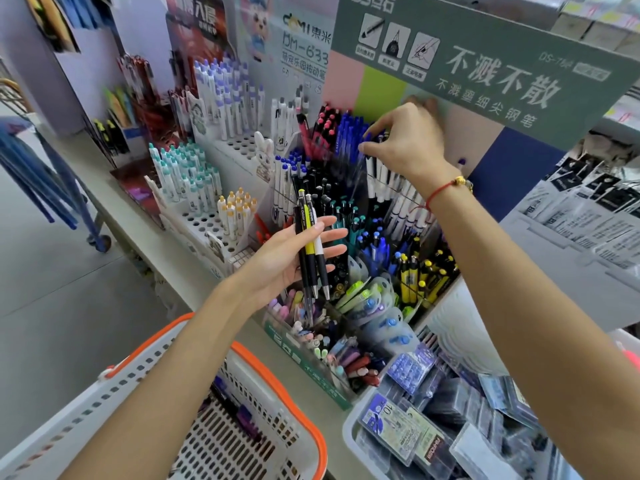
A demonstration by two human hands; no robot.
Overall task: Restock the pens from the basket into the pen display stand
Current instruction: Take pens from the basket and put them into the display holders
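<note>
My left hand (294, 254) holds three pens (311, 251) upright against its palm under the thumb, tips down: black, yellow and white barrels. It hovers over the tiered pen display stand (346, 216), packed with compartments of pens. My right hand (405, 140) reaches to the stand's back row and pinches the blue top of a pen (363, 147) there. The white basket with an orange rim (277, 382) sits at the lower left, with a few dark and purple pens (239, 410) inside.
More white pen racks (221, 126) stand to the left on the shelf. A green signboard (485, 60) overhangs the stand. A clear bin of boxed refills (433, 427) lies at the lower right. Grey floor and a blue trolley (52, 188) lie to the left.
</note>
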